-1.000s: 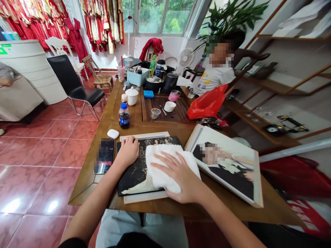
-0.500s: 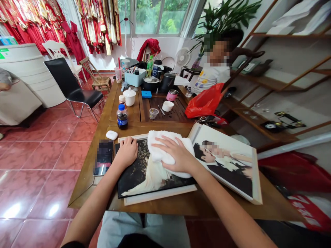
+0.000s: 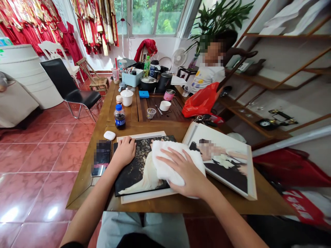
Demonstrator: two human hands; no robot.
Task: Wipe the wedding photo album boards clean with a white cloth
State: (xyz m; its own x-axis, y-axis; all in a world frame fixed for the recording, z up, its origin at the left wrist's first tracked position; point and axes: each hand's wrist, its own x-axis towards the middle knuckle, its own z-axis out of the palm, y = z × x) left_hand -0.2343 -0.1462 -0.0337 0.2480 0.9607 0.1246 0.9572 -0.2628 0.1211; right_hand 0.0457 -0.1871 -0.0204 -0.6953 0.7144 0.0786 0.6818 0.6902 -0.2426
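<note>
White towel (image 3: 165,172) and right hand (image 3: 190,175) have slid nearer; the towel covers the near right corner of the dark photo panel (image 3: 131,175), that hand's grip spread wide atop the towel. Left hand (image 3: 126,150), grip loosely flattened, rests on the panel's left part.

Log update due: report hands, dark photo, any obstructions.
Left hand on dark photo. Right hand spread on towel, partly covering photo. Second photo close right, may crowd towel.
</note>
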